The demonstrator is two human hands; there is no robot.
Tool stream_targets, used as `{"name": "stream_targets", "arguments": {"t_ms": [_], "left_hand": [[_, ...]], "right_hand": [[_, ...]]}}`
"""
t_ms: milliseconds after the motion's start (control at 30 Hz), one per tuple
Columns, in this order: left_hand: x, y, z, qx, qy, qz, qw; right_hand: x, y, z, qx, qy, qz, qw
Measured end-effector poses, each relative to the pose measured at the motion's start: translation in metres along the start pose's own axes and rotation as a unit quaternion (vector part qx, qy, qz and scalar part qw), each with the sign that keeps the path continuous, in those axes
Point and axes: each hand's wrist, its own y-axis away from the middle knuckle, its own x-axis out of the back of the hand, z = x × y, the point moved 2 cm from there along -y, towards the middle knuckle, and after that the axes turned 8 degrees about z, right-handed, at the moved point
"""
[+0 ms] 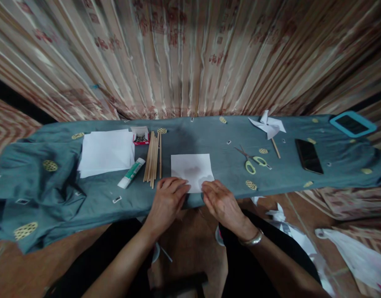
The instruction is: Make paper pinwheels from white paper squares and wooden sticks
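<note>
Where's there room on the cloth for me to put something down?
There's bare cloth between the white sheet and the curtain, and between the sheet and the scissors. It's crowded on the left: the paper stack, red box, tube and wooden sticks sit close together.

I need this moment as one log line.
left hand: on white sheet, near-left; right hand: on sheet, near-right; scissors: right of sheet
</note>
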Motion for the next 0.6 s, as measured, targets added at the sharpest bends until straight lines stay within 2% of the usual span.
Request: {"name": "stream_targets", "arguments": {"t_ms": [133,233,433,500,600], "left_hand": [[0.002,-0.003,-0.012,0.029,0.002,0.001,1.000],[-0.006,-0.007,-0.013,0.025,0.009,-0.012,1.000],[-0.015,-0.020,0.009,-0.017,0.026,-0.022,0.999],[-0.014,-0.022,0.016,-0.020,0.054,-0.011,0.998],[-0.012,-0.020,0.015,0.020,0.100,0.014,0.995]], "right_hand": [[0.012,0.003,0.029,-0.055,-0.079,0.011,0.995],[0.016,0.005,0.041,-0.085,-0.087,0.013,0.992],[0.010,0.005,0.027,-0.084,-0.107,0.020,0.991],[0.011,0.004,0.025,-0.111,-0.140,0.030,0.984],[0.013,0.000,0.032,-0.182,-0.173,0.045,0.967]]}}
